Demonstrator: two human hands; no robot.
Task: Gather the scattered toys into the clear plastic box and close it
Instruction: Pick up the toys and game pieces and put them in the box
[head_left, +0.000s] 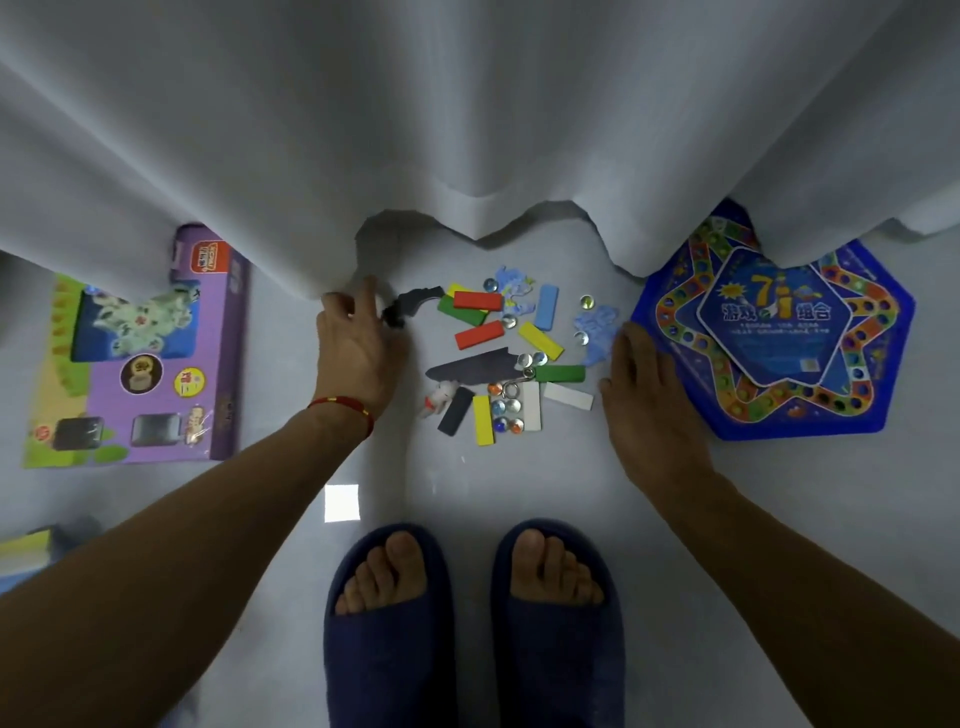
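Scattered toys lie on the pale floor between my hands: coloured wooden blocks such as a red block (478, 300), several glass marbles (506, 408), blue puzzle pieces (597, 322), a dark shark-shaped piece (475, 369), a small white figure (440, 399) and a black piece (410, 306). My left hand (356, 340) sits at the pile's left edge, fingers loosely curled next to the black piece and the curtain hem. My right hand (644, 384) lies flat at the pile's right edge, fingers straight, touching the blue puzzle pieces. No clear plastic box is in view.
A white curtain (467, 130) hangs over the far side of the floor. A purple toy carton (140, 364) lies at left, a blue hexagonal game board (779, 332) at right. My feet in dark slippers (472, 623) stand just below the pile.
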